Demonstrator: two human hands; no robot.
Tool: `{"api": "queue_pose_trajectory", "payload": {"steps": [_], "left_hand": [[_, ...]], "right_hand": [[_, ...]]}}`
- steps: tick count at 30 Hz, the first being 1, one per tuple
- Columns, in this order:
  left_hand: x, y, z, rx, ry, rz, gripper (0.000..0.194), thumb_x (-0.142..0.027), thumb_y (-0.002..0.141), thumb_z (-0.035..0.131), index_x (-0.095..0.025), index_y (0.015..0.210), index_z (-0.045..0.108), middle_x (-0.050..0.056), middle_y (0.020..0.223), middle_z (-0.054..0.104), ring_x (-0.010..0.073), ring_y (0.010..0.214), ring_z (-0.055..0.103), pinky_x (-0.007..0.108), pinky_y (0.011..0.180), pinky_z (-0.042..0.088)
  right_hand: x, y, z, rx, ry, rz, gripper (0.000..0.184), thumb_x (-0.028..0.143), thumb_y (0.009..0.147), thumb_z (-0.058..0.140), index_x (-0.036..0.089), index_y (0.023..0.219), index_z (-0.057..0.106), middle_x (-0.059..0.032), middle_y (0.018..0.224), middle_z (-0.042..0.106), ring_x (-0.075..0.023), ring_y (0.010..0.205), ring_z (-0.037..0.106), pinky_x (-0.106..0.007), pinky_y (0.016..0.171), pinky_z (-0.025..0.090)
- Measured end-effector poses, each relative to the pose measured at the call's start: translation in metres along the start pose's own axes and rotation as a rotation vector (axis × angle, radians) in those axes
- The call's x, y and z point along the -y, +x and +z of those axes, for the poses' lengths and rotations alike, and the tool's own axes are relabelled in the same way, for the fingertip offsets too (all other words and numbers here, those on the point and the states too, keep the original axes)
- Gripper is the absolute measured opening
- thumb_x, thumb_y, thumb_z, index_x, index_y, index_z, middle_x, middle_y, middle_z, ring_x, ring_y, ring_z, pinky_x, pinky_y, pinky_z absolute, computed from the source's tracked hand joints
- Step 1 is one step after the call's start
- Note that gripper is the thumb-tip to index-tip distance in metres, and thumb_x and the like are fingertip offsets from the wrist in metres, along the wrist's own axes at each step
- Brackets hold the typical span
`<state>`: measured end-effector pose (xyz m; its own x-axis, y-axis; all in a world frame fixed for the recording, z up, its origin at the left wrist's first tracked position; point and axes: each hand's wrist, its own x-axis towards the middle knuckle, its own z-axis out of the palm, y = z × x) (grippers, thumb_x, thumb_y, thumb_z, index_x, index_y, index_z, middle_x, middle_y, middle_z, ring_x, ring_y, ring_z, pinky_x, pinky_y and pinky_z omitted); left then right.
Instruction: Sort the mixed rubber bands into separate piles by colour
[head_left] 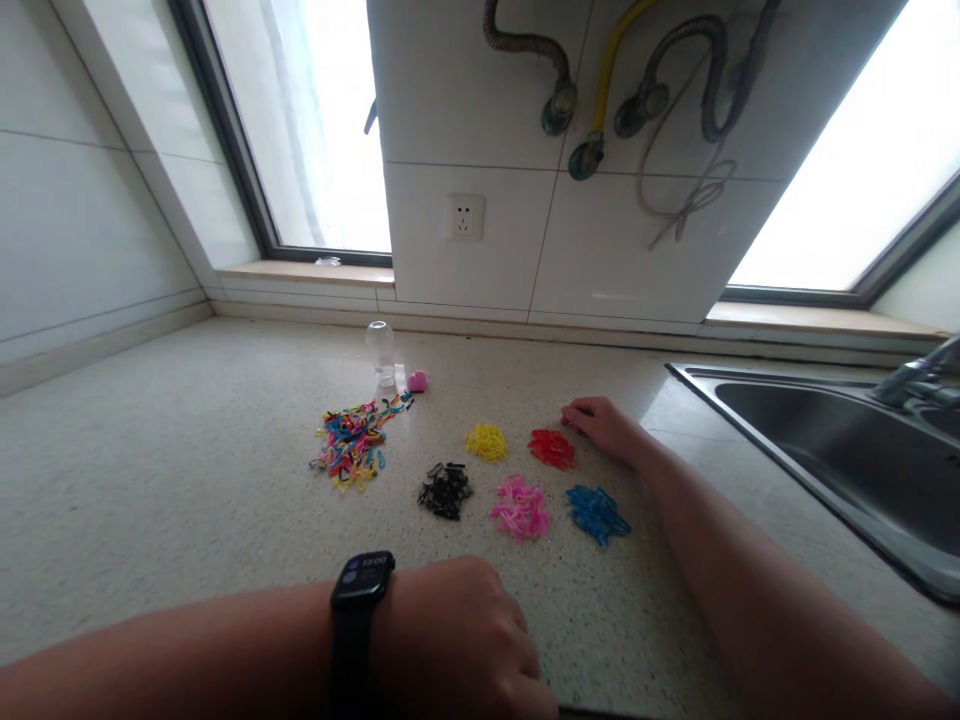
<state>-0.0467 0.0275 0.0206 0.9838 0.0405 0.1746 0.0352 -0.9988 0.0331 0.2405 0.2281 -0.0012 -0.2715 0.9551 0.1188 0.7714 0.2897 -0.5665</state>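
My right hand [602,424] rests on the counter just beyond and right of a pile of red rubber bands [552,449]. Its fingers are closed together; anything in them is too small to make out. At the near edge, my left hand [457,635] is curled, its fingertips hidden below, with a black watch [363,590] on the wrist. Between the hands lie piles of small bands: yellow [487,442], black [445,491], pink [520,508] and blue [597,514]. A mixed-colour heap of bands [351,442] sits farther left.
Behind the mixed heap a clear plastic bottle [380,355] stands upside down beside a pink cap [417,381]. A steel sink [795,420] with a faucet [919,370] is set in the counter at right. A wall with a socket [465,217] and pipes closes the back.
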Motion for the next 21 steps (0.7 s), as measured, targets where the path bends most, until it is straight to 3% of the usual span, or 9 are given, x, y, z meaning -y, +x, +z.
{"api": "queue_pose_trajectory", "payload": {"steps": [9, 15, 18, 21], "left_hand": [[0.002, -0.002, 0.001, 0.013, -0.017, 0.015, 0.012, -0.025, 0.091, 0.061, -0.021, 0.080, 0.056, -0.005, 0.078, 0.065, 0.0135, 0.071, 0.057, 0.031, 0.045, 0.038], [0.005, -0.003, 0.005, 0.014, -0.036, 0.012, 0.017, -0.026, 0.092, 0.059, -0.022, 0.076, 0.055, -0.006, 0.086, 0.068, 0.0129, 0.076, 0.060, 0.031, 0.048, 0.041], [0.005, -0.003, 0.006, 0.021, -0.022, 0.023, 0.025, -0.028, 0.093, 0.057, -0.022, 0.069, 0.052, -0.006, 0.088, 0.068, 0.0123, 0.076, 0.060, 0.031, 0.048, 0.042], [0.006, -0.003, 0.007, 0.023, -0.013, 0.023, 0.025, -0.026, 0.091, 0.059, -0.022, 0.068, 0.052, -0.005, 0.086, 0.067, 0.0129, 0.076, 0.061, 0.031, 0.047, 0.040]], "right_hand": [[-0.001, 0.001, -0.001, -0.003, -0.026, 0.013, 0.044, 0.049, 0.089, 0.047, 0.015, 0.083, 0.074, -0.0037, 0.066, 0.065, -0.0155, 0.061, 0.055, -0.028, 0.060, 0.039], [0.005, -0.001, -0.002, -0.031, -0.024, -0.061, 0.037, 0.044, 0.087, 0.051, 0.016, 0.085, 0.074, -0.0035, 0.068, 0.067, -0.0167, 0.064, 0.056, -0.029, 0.061, 0.041], [0.016, -0.004, -0.007, -0.061, 0.002, -0.124, 0.033, 0.043, 0.087, 0.054, 0.017, 0.089, 0.073, -0.0051, 0.076, 0.070, -0.0175, 0.068, 0.059, -0.029, 0.064, 0.043], [0.042, -0.007, -0.011, -0.086, 0.079, -0.179, 0.033, 0.044, 0.088, 0.056, 0.016, 0.094, 0.071, -0.0068, 0.082, 0.071, -0.0179, 0.072, 0.061, -0.030, 0.067, 0.045]]}}
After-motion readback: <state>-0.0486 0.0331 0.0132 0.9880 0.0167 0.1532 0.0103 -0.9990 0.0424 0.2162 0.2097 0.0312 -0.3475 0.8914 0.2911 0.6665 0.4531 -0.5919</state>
